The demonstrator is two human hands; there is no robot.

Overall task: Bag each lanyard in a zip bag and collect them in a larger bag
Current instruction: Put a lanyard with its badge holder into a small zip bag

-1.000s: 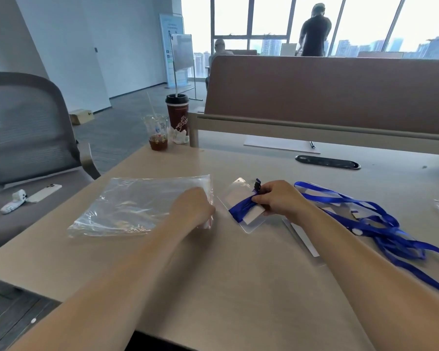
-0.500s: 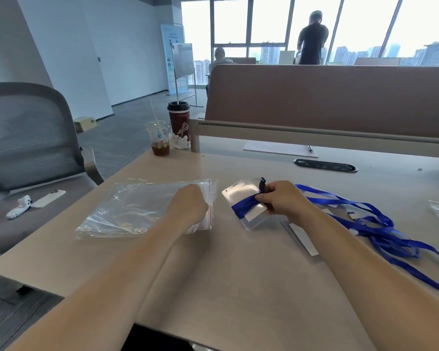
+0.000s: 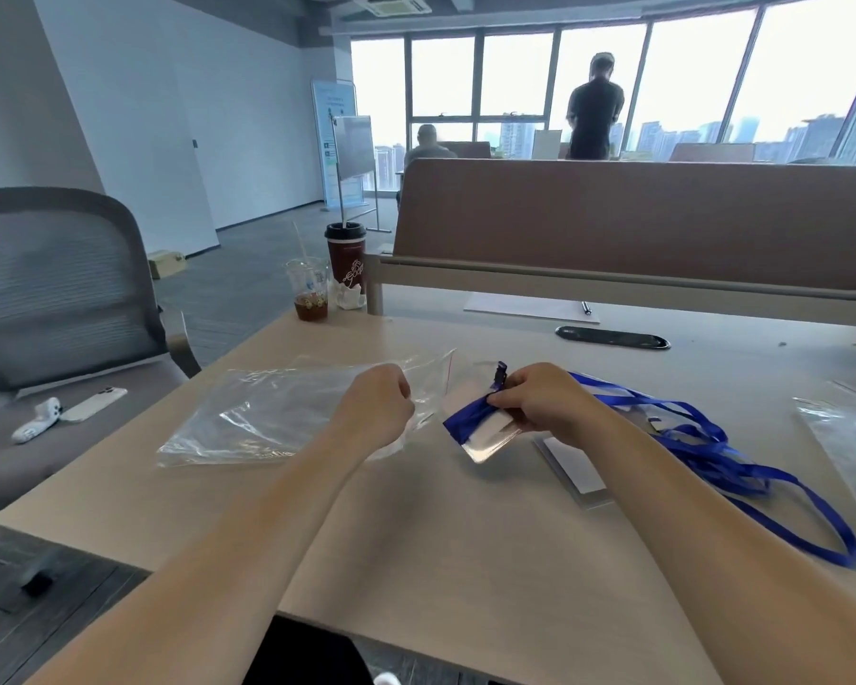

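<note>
- An office chair [image 3: 55,289] is being seen at the left edge of the frame; a phone [image 3: 92,403] and a small white device [image 3: 38,420] are lying on its seat.
- A large clear zip bag [image 3: 278,412] is lying flat on the table [image 3: 441,536], left of centre, its red-lined mouth facing right.
- The left hand [image 3: 376,407] is being kept closed at the right edge of the large zip bag, the plastic being pinched there between the fingers.
- Two drink cups [image 3: 329,274] are standing at the far left corner of the table.
- A folded blue lanyard [image 3: 470,416], inside a small clear bag [image 3: 488,435], is being gripped by the right hand [image 3: 539,405], just right of the large bag's mouth and raised slightly off the table; a black clip [image 3: 500,374] is projecting above the fingers.
- Loose blue lanyards [image 3: 712,452] are lying piled on the table at centre right, over flat badge holders [image 3: 574,469].
- More clear bags [image 3: 846,437] are lying at the right edge of the frame.
</note>
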